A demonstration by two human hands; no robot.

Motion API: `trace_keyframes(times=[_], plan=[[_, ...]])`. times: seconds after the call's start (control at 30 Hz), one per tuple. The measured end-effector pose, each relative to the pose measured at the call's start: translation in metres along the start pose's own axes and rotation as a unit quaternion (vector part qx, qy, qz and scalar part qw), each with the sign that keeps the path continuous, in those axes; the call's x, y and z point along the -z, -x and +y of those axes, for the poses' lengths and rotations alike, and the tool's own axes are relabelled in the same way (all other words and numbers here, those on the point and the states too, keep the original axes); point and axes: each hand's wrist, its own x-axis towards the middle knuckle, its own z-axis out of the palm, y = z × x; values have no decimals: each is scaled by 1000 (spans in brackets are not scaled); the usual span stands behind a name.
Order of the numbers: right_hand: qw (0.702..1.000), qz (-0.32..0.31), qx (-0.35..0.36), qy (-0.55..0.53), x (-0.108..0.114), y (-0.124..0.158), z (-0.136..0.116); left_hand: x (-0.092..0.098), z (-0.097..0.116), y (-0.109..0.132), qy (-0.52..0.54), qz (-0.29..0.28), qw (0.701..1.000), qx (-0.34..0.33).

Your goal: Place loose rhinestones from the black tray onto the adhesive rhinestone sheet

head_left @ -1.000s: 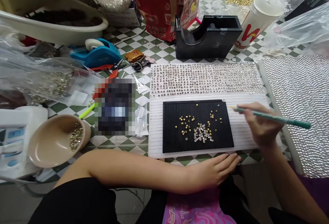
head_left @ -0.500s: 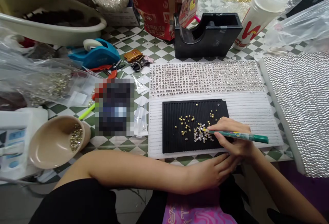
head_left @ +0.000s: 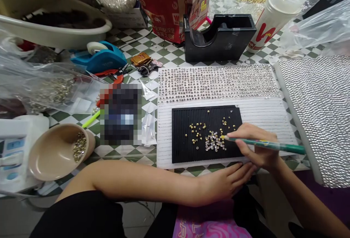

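My right hand [head_left: 255, 145] is closed round a green picker pen [head_left: 269, 145]. Its tip rests at the right edge of a small heap of rhinestones [head_left: 214, 141] on a black ribbed tray [head_left: 180, 147]. The tray lies on a white ruled board [head_left: 164, 132] whose upper part is filled with rows of set stones [head_left: 216, 83]. My left hand [head_left: 226, 183] lies flat at the board's near edge, fingers stretched out, holding nothing.
A beige bowl [head_left: 51, 154] with loose stones sits at the left, beside a blurred patch [head_left: 120, 112]. Behind are a black tape dispenser [head_left: 218, 37], a blue one [head_left: 102, 55], a white cup [head_left: 275, 17], plastic bags [head_left: 41, 85] and a studded sheet [head_left: 322, 110] on the right.
My right hand moved the pen from the board's right side down and left onto the heap of stones in the tray, then held there. My left hand stayed still.
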Motion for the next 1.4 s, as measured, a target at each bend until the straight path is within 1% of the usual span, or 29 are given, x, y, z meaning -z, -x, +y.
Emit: trace_keyframes(times=[0.07, 0.1, 0.17, 0.23, 0.3, 0.4, 0.47, 0.5, 0.57, 0.63, 0.7, 0.73, 0.8, 0.87, 0.93, 1.0, 1.17, 1.4], plan=[[1000, -8, 20, 7, -9, -2, -6, -1, -1, -1, 11, 26, 1000, 5], [1000, -6, 26, 10, -13, -4, -8, -1, -1, -1, 15, 29, 999, 6], [999, 2, 34, 15, -18, -6, -10, 1, -3, -2, 12, 3, 1000, -7], [999, 2, 39, 22, -21, -7, -9, 2, -4, -3, 1, -25, 999, -34], [999, -2, 42, 27, -21, -7, -9, 2, -3, -3, -11, -28, 999, -42], [999, 5, 32, 17, -18, -5, -8, 0, 0, -2, -20, 15, 1000, -5], [1000, 24, 10, 8, -11, -3, -6, -1, 3, -1, -12, 29, 999, 25], [999, 40, -5, 8, -5, -2, -3, -1, 3, -1, -7, 28, 999, 37], [994, 97, -39, 20, 8, -2, 8, -1, 4, 0, 0, 19, 999, 50], [979, 188, -68, 40, 24, -2, 27, 0, 2, 1, 5, 24, 999, 48], [962, 256, -82, 49, 38, -3, 49, 0, 1, 1, 11, 37, 998, 45], [954, 282, -85, 63, 44, -3, 60, 0, 0, 1, 11, 37, 998, 44], [941, 309, -111, 80, 52, -3, 78, -1, -1, 1, 10, 35, 998, 42], [936, 314, -132, 91, 56, -2, 89, -2, -1, 1, 17, 37, 998, 46], [936, 309, -141, 90, 57, -2, 94, -3, 0, 0, 32, 49, 997, 56], [939, 301, -147, 82, 57, -2, 96, -3, 1, 0, 38, 55, 996, 61], [936, 292, -173, 87, 58, -4, 97, -2, 0, 1, 7, 34, 999, 39], [944, 271, -171, 73, 60, -8, 95, -2, -1, 1, 32, 46, 997, 46]])
